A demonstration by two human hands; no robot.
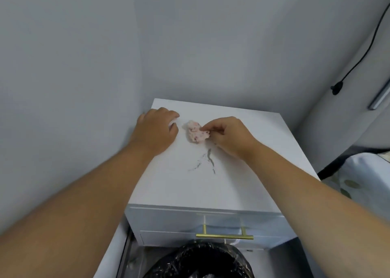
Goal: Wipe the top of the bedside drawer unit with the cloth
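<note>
While pinched by right hand fingertips, cloth touches top.

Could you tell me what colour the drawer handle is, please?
Brass gold: the handle shows clearly in the head view.

Two bare forearms reach forward from the bottom corners of the view, converging toward the middle. The left hand lies palm down, wrist straight, its fingers curled loosely under and its thumb tucked toward the right. The right hand sits just beside it, a little apart, turned slightly inward, with the thumb and fingertips pinched together on a crumpled pink-and-white cloth. The right wrist is bent a little, knuckles raised. Both arms are uncovered as far as the view shows.
</note>
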